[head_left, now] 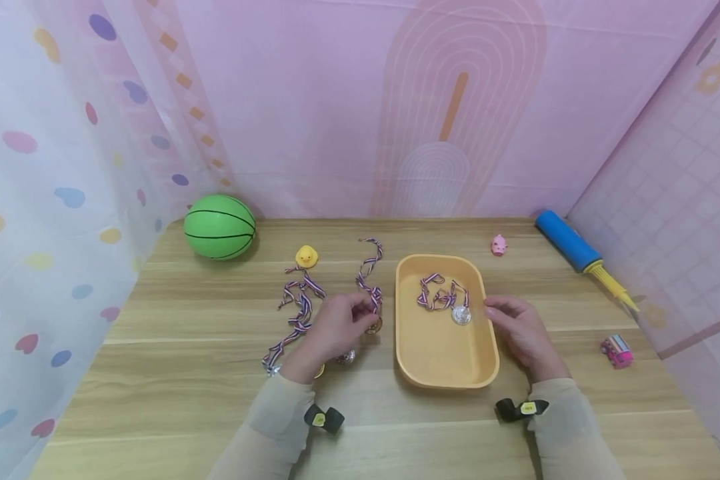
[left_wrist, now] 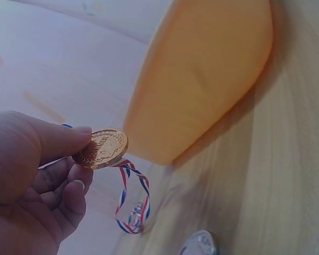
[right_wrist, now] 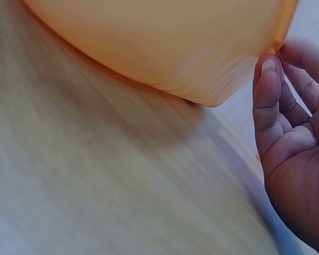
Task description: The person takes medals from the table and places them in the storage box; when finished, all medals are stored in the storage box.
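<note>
My left hand [head_left: 342, 323] pinches a gold medal [left_wrist: 103, 147] between thumb and fingers, just left of the yellow-orange plastic basin [head_left: 447, 380]. Its red, white and blue twisted ribbon [head_left: 369, 270] trails away toward the back. The right hand [head_left: 522, 330] holds the basin's right rim with thumb and fingertips. Inside the basin lies a silver medal [head_left: 461, 315] with its striped ribbon [head_left: 438, 303]. More tangled striped ribbons [head_left: 303, 313] lie left of my left hand, and a silver medal [head_left: 347, 357] sits beneath it. The forearm and hand partly hide these medals.
At the back left stand a green ball [head_left: 219, 227] and a yellow toy duck [head_left: 307, 257]. A small pink pig figure [head_left: 499, 245] is behind the basin. On the right lie a blue and yellow hand pump [head_left: 570, 240] and a pink toy truck [head_left: 617, 351].
</note>
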### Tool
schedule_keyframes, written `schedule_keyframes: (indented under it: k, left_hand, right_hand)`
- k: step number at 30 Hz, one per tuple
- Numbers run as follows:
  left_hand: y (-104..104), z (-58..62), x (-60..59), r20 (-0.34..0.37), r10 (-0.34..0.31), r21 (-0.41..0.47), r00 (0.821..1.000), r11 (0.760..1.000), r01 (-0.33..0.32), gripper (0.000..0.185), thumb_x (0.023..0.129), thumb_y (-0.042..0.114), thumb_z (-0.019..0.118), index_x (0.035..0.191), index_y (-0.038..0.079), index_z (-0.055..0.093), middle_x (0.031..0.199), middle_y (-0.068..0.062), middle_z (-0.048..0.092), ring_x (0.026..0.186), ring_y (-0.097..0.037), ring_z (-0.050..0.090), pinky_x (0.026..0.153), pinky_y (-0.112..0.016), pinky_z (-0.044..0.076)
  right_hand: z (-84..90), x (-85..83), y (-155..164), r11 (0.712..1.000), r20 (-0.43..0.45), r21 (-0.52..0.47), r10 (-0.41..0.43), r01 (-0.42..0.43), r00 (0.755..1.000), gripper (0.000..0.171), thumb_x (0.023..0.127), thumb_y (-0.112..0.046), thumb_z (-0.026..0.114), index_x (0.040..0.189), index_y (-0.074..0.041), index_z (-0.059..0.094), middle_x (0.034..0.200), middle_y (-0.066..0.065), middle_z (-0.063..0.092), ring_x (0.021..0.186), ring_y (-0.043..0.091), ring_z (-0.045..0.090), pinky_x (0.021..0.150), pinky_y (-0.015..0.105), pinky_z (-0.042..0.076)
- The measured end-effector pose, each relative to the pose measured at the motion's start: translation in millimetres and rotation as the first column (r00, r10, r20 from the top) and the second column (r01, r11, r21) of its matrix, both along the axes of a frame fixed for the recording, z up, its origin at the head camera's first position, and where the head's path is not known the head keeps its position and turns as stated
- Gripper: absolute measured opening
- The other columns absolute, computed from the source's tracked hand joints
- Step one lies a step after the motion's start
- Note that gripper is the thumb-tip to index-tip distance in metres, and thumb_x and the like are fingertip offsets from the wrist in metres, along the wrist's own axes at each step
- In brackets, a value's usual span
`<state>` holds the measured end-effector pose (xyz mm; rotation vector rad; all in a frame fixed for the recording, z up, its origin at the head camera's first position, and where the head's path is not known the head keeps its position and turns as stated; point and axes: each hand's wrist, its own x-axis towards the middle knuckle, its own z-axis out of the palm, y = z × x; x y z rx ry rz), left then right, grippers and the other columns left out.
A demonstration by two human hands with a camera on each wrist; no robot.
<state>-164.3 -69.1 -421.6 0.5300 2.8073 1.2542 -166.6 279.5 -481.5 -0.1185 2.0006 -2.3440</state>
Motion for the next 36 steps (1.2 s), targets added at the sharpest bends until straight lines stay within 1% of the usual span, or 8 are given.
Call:
schedule_keyframes:
  k: [6,10,16,21,24,27,31,36]
  left_hand:
    - [-0.2,12.6,1.2,-0.046,0.003,0.015,0.999,1.0,-0.002,0.01,0.085,0.015,0.073,0.082,0.021,0.065,0.073,0.011,0.06,0.067,-0.009,0.055,0.059,-0.024,0.049]
    - [-1.8,23.6,0.4,-0.079,-0.001,0.053,0.997,0.999,0.005,0.007,0.085,0.013,0.073,0.084,0.017,0.067,0.075,0.009,0.062,0.067,-0.009,0.055,0.06,-0.025,0.049]
    - [-6.9,41.0,-6.2,-0.082,-0.025,0.069,0.996,0.997,0.031,0.004,0.087,0.015,0.071,0.086,0.014,0.067,0.076,0.006,0.062,0.069,-0.011,0.055,0.061,-0.026,0.049]
    - [-10.0,59.3,-14.1,-0.096,-0.043,0.109,0.994,0.993,0.054,0.004,0.087,0.013,0.07,0.086,0.011,0.067,0.076,0.003,0.063,0.068,-0.013,0.056,0.06,-0.027,0.05]
    - [-9.4,70.2,-17.2,-0.111,-0.047,0.108,0.993,0.992,0.059,0.004,0.087,0.014,0.071,0.087,0.011,0.068,0.077,0.003,0.064,0.069,-0.013,0.056,0.061,-0.027,0.05]
    - [-6.0,81.2,-18.7,-0.119,-0.062,0.103,0.991,0.992,0.074,0.004,0.088,0.015,0.071,0.089,0.013,0.068,0.08,0.004,0.065,0.071,-0.012,0.057,0.063,-0.027,0.051]
    - [3.1,95.1,-20.3,-0.132,-0.102,0.117,0.986,0.986,0.118,0.004,0.088,0.017,0.071,0.091,0.014,0.069,0.081,0.005,0.065,0.072,-0.012,0.058,0.065,-0.027,0.051]
    - [17.5,112.9,-22.2,-0.166,-0.137,0.132,0.976,0.978,0.16,0.004,0.087,0.017,0.071,0.091,0.015,0.07,0.081,0.006,0.065,0.071,-0.011,0.058,0.064,-0.026,0.051]
  right_hand:
    - [3.1,-0.9,0.0,0.999,0.021,0.037,-0.011,0.01,1.0,0.019,0.091,-0.001,0.063,0.109,0.005,0.065,0.104,0.002,0.068,0.096,0.016,0.061,0.08,0.027,0.053]
    - [4.9,-1.4,-0.6,0.998,0.037,0.065,-0.019,0.017,0.999,0.021,0.091,-0.003,0.064,0.11,0.006,0.064,0.104,0.001,0.068,0.096,0.016,0.061,0.08,0.026,0.053]
    - [7.0,-3.4,-2.2,0.997,0.045,0.082,-0.013,0.009,0.999,0.022,0.09,-0.005,0.065,0.11,0.004,0.065,0.105,0.001,0.067,0.096,0.015,0.061,0.08,0.026,0.053]
    - [7.6,-5.0,-3.1,0.998,0.042,0.065,-0.006,0.004,0.999,0.02,0.09,-0.004,0.065,0.109,0.004,0.066,0.105,0.001,0.067,0.095,0.014,0.061,0.08,0.026,0.054]
    - [8.1,-4.7,-3.4,0.998,0.043,0.067,-0.002,0.0,0.999,0.02,0.09,-0.004,0.065,0.109,0.003,0.065,0.106,0.003,0.066,0.096,0.015,0.061,0.08,0.026,0.053]
    - [8.4,-3.5,-3.0,0.996,0.048,0.092,-0.008,0.003,0.999,0.02,0.09,-0.006,0.065,0.109,0.001,0.066,0.108,0.004,0.065,0.098,0.015,0.06,0.081,0.026,0.053]
    - [7.1,-1.2,-1.9,0.991,0.058,0.132,-0.021,0.013,0.998,0.019,0.091,-0.009,0.066,0.108,-0.002,0.067,0.111,0.004,0.063,0.101,0.015,0.058,0.083,0.024,0.052]
    - [4.6,1.4,-1.6,0.991,0.067,0.134,-0.029,0.02,0.997,0.019,0.091,-0.01,0.065,0.109,-0.002,0.067,0.11,0.002,0.063,0.101,0.014,0.057,0.083,0.024,0.051]
